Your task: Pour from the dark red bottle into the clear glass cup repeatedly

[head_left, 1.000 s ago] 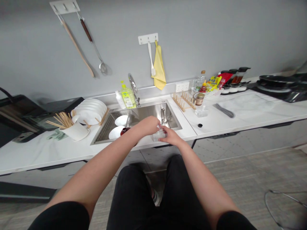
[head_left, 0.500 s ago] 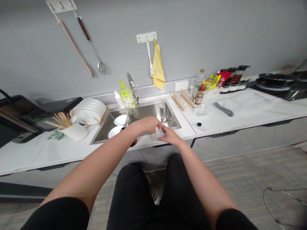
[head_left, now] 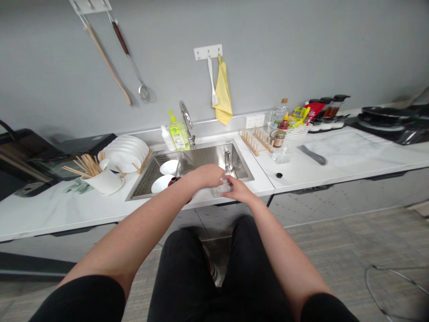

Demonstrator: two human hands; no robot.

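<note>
Both my hands meet over the front edge of the steel sink [head_left: 243, 165]. My left hand [head_left: 206, 174] is curled over the top of a small clear glass container [head_left: 221, 189]. My right hand [head_left: 238, 191] grips that container from the right side. Two white bowls [head_left: 163, 183] and a dark red object [head_left: 173, 180] lie in the sink to the left of my hands. A chrome fitting [head_left: 228, 162] stands in the sink just behind them.
A tap [head_left: 186, 120] and yellow soap bottle [head_left: 177, 133] stand behind the sink. Stacked white plates [head_left: 125, 152] and a cup of chopsticks [head_left: 102, 179] sit left. A wooden rack [head_left: 258, 139], jars, a black cap [head_left: 279, 175] and a dark utensil [head_left: 313, 154] lie right.
My hands stay together on the glass container, shifting only slightly. The camera view has moved a little.
</note>
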